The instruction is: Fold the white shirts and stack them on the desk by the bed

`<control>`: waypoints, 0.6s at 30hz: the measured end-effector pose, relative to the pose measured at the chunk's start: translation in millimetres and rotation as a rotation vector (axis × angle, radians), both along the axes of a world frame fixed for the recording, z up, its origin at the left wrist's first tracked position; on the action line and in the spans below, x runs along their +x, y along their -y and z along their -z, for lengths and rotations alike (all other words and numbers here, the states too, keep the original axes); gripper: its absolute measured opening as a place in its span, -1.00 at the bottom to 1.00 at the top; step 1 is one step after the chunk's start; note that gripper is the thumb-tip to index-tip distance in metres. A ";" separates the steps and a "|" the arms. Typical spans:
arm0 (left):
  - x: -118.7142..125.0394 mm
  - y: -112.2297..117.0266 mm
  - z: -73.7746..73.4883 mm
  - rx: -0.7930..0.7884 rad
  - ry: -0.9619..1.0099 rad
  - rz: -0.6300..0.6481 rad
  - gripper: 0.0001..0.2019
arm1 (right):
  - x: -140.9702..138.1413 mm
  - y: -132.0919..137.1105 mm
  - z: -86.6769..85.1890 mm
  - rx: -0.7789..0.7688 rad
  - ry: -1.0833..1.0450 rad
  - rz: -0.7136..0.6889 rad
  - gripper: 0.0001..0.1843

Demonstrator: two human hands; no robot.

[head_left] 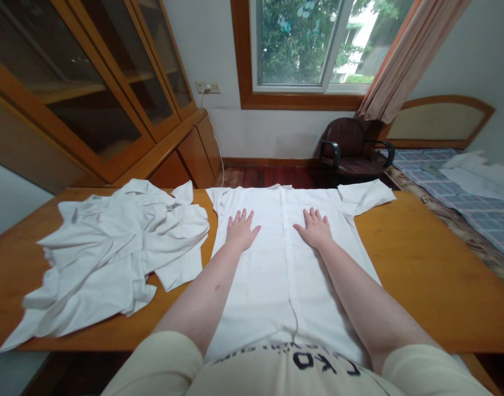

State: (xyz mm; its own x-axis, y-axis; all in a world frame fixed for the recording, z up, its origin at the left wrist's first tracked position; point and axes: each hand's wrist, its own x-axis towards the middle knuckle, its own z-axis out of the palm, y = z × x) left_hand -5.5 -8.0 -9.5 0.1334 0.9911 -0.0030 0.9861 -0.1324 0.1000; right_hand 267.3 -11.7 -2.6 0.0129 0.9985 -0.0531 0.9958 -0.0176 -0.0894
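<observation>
Bare forearms are stretching across an orange-brown wooden desk (421, 264), left hand (240, 231) and right hand (316, 228) pressing open-palmed, gripping nothing, on a white short-sleeved shirt (285, 280) spread flat, unfolded; a crumpled heap of white garments (120, 242) is lying alongside.

The white shirt (285, 275) lies flat on the wooden table (421, 264), smooth and spread out. A straight seam runs down its middle, and both short sleeves point sideways at the far edge.

Shirt (285, 275) hem hidden behind torso (285, 377); bed (475, 209) cut off rt.
</observation>
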 end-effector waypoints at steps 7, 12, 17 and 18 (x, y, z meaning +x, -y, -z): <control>-1.0 17.2 -0.1 0.006 -0.007 0.002 -0.32 | -0.8 16.9 -1.6 -0.009 0.001 0.006 -0.13; -1.7 25.3 0.0 0.002 -0.009 -0.004 -0.32 | -1.6 25.2 -0.8 0.010 -0.001 0.004 -0.13; -2.5 32.7 0.5 0.007 -0.017 -0.002 -0.32 | -4.2 31.4 -1.1 -0.037 0.024 0.006 -0.14; -2.5 34.4 0.1 0.005 -0.022 -0.001 -0.32 | -4.8 32.9 -1.2 -0.046 0.032 0.008 -0.14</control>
State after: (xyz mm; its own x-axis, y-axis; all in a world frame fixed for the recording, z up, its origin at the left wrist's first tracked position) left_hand -8.0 -42.4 -9.6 0.1326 0.9912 -0.0009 0.9882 -0.1321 0.0781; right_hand 262.6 -44.6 -1.4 0.0230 0.9949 -0.0982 0.9980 -0.0286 -0.0563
